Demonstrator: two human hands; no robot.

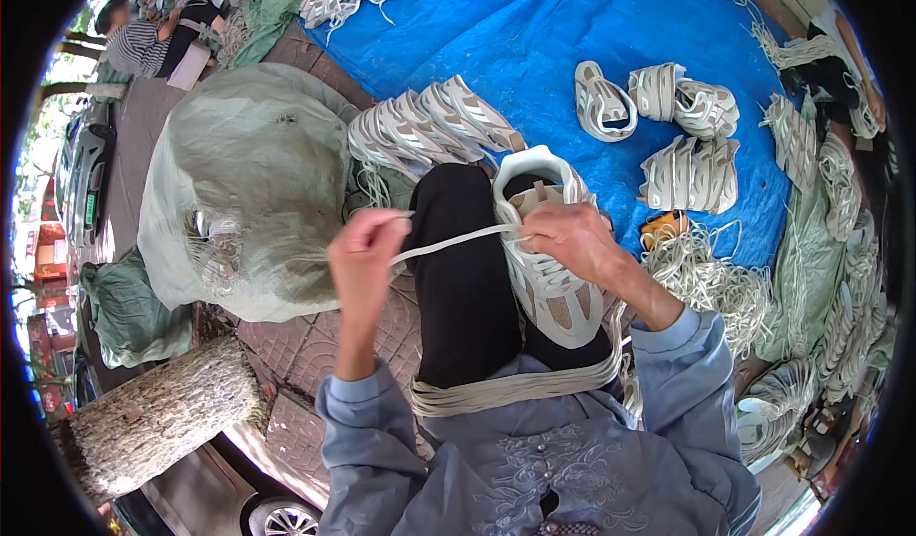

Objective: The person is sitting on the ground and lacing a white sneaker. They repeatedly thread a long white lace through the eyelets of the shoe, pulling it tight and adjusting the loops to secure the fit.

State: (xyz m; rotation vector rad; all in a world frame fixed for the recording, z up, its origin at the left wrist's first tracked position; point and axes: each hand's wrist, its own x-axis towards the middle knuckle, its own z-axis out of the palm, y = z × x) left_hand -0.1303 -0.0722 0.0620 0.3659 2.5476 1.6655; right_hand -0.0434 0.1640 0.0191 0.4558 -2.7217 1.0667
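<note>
A white and beige shoe upper (565,309) rests on my lap, its toe toward me and its opening away from me. Part of a cream shoelace (456,241) stretches from the shoe's upper eyelets out to the left. My left hand (367,255) is closed on that lace, above my dark trouser leg. At the eyelets, my right hand (584,242) pinches the lace against the shoe; its fingertips partly cover the spot. Across my lap lies a bundle of cream laces (520,390).
Nested shoe uppers (434,124) and further stacks (689,175) lie on a blue tarp (496,35). A heap of laces (711,274) sits at right. At left stand a large translucent sack (253,174) and a tree trunk (167,417). Other people sit at the far left and right.
</note>
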